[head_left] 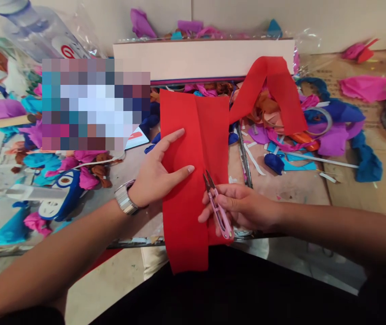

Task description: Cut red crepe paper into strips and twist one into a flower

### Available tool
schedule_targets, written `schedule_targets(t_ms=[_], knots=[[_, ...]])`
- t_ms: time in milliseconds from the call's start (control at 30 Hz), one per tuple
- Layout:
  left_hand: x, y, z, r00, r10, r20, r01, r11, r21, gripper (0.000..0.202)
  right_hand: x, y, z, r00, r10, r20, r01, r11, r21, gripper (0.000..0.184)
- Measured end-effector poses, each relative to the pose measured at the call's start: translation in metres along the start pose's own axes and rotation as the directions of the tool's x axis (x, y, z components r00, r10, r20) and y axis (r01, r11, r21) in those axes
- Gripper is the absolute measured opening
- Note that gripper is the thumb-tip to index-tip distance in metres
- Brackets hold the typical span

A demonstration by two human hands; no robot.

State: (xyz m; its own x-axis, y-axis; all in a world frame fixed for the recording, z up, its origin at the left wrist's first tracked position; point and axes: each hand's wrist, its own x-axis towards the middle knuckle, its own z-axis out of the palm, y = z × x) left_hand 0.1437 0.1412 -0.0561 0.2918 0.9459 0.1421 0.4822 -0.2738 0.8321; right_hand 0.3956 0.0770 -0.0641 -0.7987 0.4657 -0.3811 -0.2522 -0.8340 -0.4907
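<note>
A wide red fabric strip (181, 189) lies lengthwise before me, partly doubled over, its near end hanging past the table edge. My left hand (166, 167) rests on the strip's left side, thumb and fingers spread. In my right hand (236, 203) is a pair of pink thread snips (220, 212), blades pointing away from me over the fold in the cloth. The snips' tips look slightly apart; whether they touch the fabric I cannot tell. A narrower red strip (281, 85) bends over the scraps to the right.
A long white box (199, 58) lies behind the cloth. Crumpled scraps surround it, with a blue power strip (64, 194) and a plastic bottle (40, 27) at left. A white stick (324, 161) and tape ring (328, 119) lie right. Part of the left is pixelated.
</note>
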Motion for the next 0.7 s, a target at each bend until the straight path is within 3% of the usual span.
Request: schedule_targets(t_ms=[267, 500, 700], knots=[[-0.0011, 0.0027, -0.0042, 1.0, 0.004, 0.022, -0.004, 1.0, 0.031, 0.077, 0.0017, -0.0026, -0.0005, 0.998, 0.048, -0.052, -0.05, 0.998, -0.028, 0.044], [-0.0035, 0.0048, -0.0047, 0.999, 0.009, 0.04, -0.011, 0.999, 0.052, 0.074, 0.0049, -0.0027, -0.0002, 0.995, 0.01, -0.1, -0.016, 0.998, -0.061, 0.04], [-0.0061, 0.0066, -0.0022, 0.999, -0.002, 0.033, 0.001, 0.999, 0.038, 0.079, 0.0076, -0.0051, 0.0005, 0.993, 0.069, -0.099, -0.079, 0.992, -0.099, 0.035]])
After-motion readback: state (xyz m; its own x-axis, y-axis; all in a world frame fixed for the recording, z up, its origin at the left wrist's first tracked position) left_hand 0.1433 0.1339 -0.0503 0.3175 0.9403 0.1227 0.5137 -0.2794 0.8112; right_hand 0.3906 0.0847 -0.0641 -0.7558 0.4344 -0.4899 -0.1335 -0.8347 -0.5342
